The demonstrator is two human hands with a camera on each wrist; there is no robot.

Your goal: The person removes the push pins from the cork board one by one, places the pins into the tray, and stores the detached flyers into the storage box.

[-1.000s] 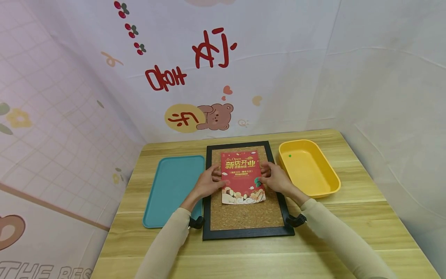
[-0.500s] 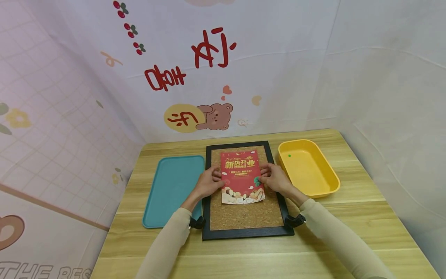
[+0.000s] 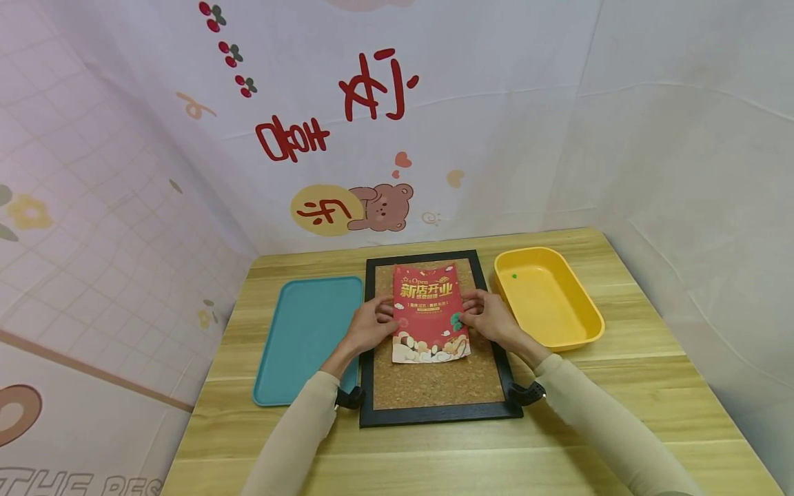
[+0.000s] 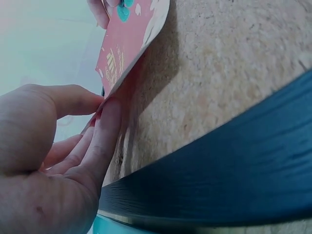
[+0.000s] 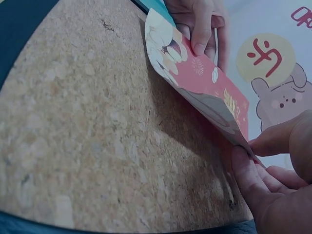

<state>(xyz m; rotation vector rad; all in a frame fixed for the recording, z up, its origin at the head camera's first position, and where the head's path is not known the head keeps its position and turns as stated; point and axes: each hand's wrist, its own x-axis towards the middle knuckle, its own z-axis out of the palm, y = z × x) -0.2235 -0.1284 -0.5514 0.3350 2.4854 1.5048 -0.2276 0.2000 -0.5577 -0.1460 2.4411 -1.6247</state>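
A red flyer (image 3: pixel 429 313) with gold lettering and a pale picture along its bottom edge is held just over a cork board (image 3: pixel 437 386) with a black frame. My left hand (image 3: pixel 371 324) pinches the flyer's left edge between thumb and fingers. On the opposite edge, my right hand (image 3: pixel 490 317) pinches it the same way. In the left wrist view the flyer (image 4: pixel 127 51) bows and casts a shadow on the cork. The right wrist view shows its lower edge (image 5: pixel 165 73) curling up off the board, with fingertips tucked beneath.
To the left of the board lies a flat teal tray (image 3: pixel 307 337). A yellow bin (image 3: pixel 548 296) stands on the right, with a small green thing (image 3: pixel 514 276) inside. All rest on a wooden table (image 3: pixel 434 461), backed by a printed white cloth (image 3: pixel 509 138).
The flyer has shifted very slightly, and its top edge now dips more in the middle. Both hands keep their pinch at almost the same places.
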